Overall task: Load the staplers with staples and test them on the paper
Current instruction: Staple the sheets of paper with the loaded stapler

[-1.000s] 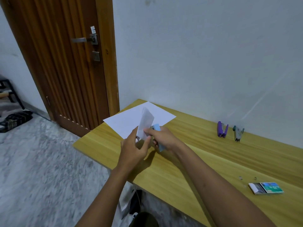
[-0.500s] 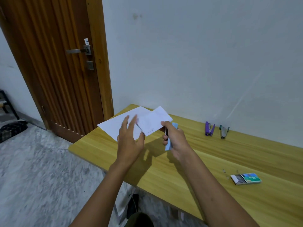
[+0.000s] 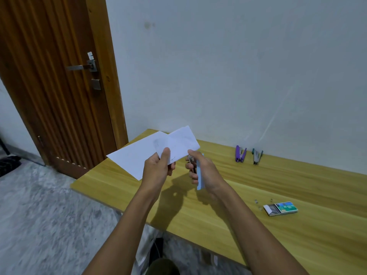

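Observation:
My left hand (image 3: 158, 169) pinches a small folded white paper (image 3: 179, 144) by its lower edge, above the table. A staple shows in that paper near my thumb. My right hand (image 3: 202, 171) grips a light blue stapler (image 3: 200, 178), its metal nose just right of the paper's edge. A larger white sheet (image 3: 137, 155) lies flat on the wooden table (image 3: 268, 185) at its left corner. A purple stapler (image 3: 240, 153) and a green stapler (image 3: 256, 156) lie open near the wall. A staple box (image 3: 280, 208) sits at the right.
Loose staples (image 3: 258, 203) lie beside the box. A wooden door (image 3: 55, 80) stands at the left, past the table's corner. The white wall runs along the table's far edge. The table's near edge drops to a grey marble floor (image 3: 49, 219).
My left hand, open half a second ago, has taken hold of the small paper. The stapler's nose has come off the paper and sits beside it.

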A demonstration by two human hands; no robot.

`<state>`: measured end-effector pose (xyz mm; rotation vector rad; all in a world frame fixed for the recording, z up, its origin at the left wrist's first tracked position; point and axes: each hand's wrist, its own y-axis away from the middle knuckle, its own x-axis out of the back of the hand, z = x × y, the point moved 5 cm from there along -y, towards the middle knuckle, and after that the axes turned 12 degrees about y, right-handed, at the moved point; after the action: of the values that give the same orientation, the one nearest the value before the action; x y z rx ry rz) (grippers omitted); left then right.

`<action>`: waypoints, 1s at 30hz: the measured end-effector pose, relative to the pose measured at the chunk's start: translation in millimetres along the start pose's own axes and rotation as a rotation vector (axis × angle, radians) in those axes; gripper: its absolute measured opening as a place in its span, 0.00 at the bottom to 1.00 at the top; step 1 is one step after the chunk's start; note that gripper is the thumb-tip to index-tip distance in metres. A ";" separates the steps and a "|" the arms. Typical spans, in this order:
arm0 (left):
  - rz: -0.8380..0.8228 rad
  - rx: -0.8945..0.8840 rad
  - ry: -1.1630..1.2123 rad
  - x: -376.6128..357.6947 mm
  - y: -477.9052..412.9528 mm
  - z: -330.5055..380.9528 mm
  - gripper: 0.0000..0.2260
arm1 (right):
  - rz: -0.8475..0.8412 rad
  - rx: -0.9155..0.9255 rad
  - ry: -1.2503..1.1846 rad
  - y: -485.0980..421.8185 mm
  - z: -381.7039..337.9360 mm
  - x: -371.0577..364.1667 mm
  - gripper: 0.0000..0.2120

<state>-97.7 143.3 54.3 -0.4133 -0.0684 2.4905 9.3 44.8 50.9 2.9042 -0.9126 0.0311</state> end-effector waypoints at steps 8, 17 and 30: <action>-0.108 -0.050 -0.086 -8.3 8.0 8.1 0.16 | -0.227 0.089 -0.077 5.3 0.2 -8.8 0.20; -0.164 -0.072 -0.081 -10.1 13.3 15.9 0.16 | -0.117 0.163 0.001 8.8 -2.9 -13.6 0.22; -0.356 0.046 -0.098 -15.9 29.4 -11.3 0.14 | 0.010 0.163 0.036 16.8 -4.7 -10.3 0.23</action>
<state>-98.5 109.7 43.8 -0.2358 -0.1134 2.1552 -8.8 37.5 56.5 3.0365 -0.9613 0.1652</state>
